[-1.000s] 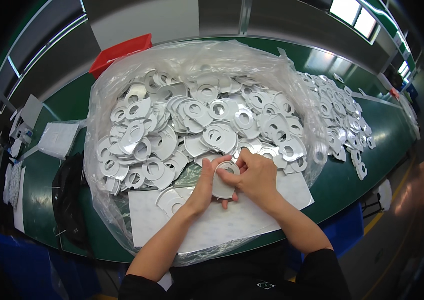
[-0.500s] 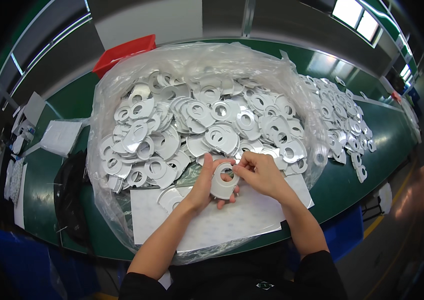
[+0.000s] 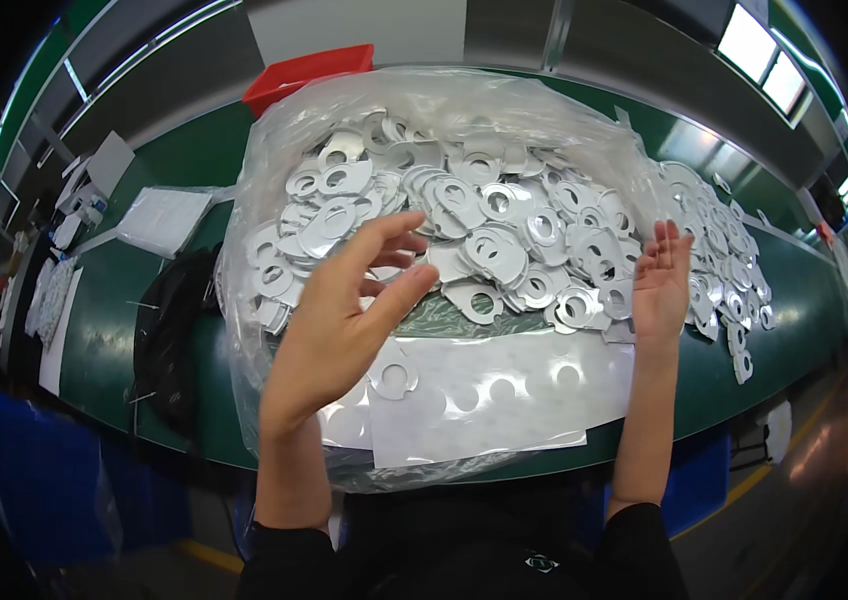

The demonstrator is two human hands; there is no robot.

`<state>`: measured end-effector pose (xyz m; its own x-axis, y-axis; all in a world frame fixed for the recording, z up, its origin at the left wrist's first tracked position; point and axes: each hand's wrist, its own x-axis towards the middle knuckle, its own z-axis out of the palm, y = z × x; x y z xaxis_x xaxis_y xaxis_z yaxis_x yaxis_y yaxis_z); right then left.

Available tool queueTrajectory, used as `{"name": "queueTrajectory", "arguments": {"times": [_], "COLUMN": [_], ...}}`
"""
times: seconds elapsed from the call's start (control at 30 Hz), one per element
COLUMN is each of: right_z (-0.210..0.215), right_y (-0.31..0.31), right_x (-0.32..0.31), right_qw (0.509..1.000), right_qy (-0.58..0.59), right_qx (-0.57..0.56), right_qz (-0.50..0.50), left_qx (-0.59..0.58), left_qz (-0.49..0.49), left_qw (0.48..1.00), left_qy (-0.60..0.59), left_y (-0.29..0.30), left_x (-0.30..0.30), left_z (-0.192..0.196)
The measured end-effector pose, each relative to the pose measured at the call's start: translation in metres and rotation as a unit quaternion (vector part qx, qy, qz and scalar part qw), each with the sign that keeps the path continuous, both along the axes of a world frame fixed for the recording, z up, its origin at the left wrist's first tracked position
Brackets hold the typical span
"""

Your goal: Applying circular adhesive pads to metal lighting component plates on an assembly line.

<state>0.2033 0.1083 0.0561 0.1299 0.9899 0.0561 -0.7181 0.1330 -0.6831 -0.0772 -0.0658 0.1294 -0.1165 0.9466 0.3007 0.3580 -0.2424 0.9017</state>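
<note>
My left hand (image 3: 336, 318) is raised over the left side of a pile of white, flat, ring-like parts (image 3: 492, 252), its thumb and fingers apart and nothing between them. Off to the right, my right hand (image 3: 661, 290) is held up, empty and with fingers stretched, by the right edge of the clear plastic bag (image 3: 584, 118) around the pile. One white ring-shaped part (image 3: 393, 374) lies by itself on a glossy white sheet (image 3: 484, 432) in front of the pile. Rows of faint round shapes show on that sheet. My left hand covers some of the pile's left side.
More white parts (image 3: 734, 262) are spread on the green table (image 3: 794, 300) at the right. A red bin (image 3: 309, 75) stands behind the bag. To the left are a black bag (image 3: 179, 335) and a wrapped white packet (image 3: 166, 218).
The white ring-shaped part that both hands held has left them. My hands have moved apart, left and right, and opened. The whole view has shifted.
</note>
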Motion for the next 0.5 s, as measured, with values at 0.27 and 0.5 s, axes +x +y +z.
{"name": "queueTrajectory", "arguments": {"times": [0.27, 0.5], "right_z": [0.005, -0.01], "right_y": [-0.042, -0.132], "right_x": [-0.035, -0.094], "right_qw": [0.869, 0.473], "right_qy": [-0.443, -0.664], "right_qx": [0.145, 0.417], "right_qz": [0.169, 0.402], "left_qx": [-0.092, -0.08], "left_qz": [-0.041, -0.163], "left_qw": [0.918, 0.91], "left_qy": [0.382, 0.373], "left_y": [-0.037, -0.032], "left_x": [-0.001, -0.029], "left_z": [-0.014, -0.068]}}
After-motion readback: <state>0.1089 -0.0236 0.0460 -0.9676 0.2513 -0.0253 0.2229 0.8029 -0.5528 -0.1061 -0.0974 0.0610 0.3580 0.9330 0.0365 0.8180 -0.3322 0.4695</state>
